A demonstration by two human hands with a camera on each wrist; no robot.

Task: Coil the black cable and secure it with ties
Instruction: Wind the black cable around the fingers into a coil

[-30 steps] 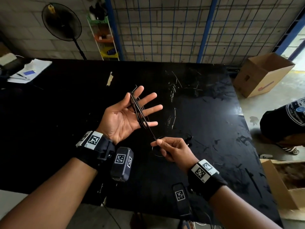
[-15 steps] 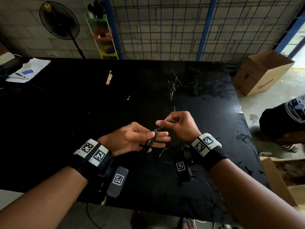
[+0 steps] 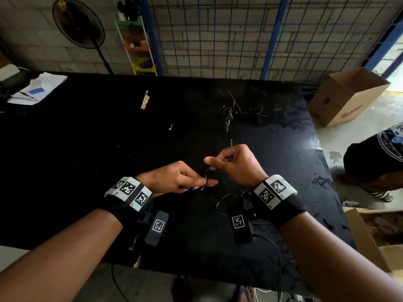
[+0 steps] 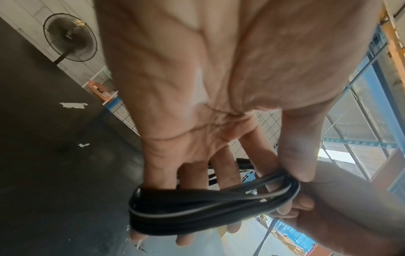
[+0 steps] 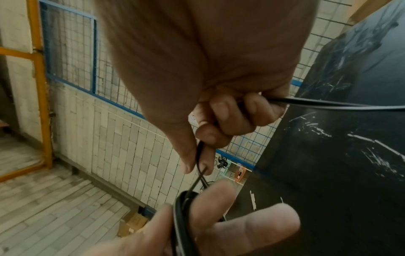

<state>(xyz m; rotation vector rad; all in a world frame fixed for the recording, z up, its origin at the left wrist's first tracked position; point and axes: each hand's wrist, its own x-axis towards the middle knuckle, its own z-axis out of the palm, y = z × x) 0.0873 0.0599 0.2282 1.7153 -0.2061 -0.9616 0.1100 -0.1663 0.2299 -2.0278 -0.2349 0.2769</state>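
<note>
The black cable lies in several loops across the fingers of my left hand, and the thumb pins the loops at one end. In the right wrist view the coil stands edge-on between those fingers. My right hand is just right of the left, above the black table. Its thumb and forefinger pinch the free strand that leads down into the coil. The rest of that strand runs out past the curled fingers. No tie is visible on the coil.
Thin black ties or offcuts lie scattered on the table's far right. An open cardboard box stands on the floor at right, a person crouches beside it, and another box is nearer. Papers lie at far left.
My left hand turned from palm up with spread fingers to palm down, and its thumb now pins the coil. My right hand rose from below to beside it, carrying the strand.
</note>
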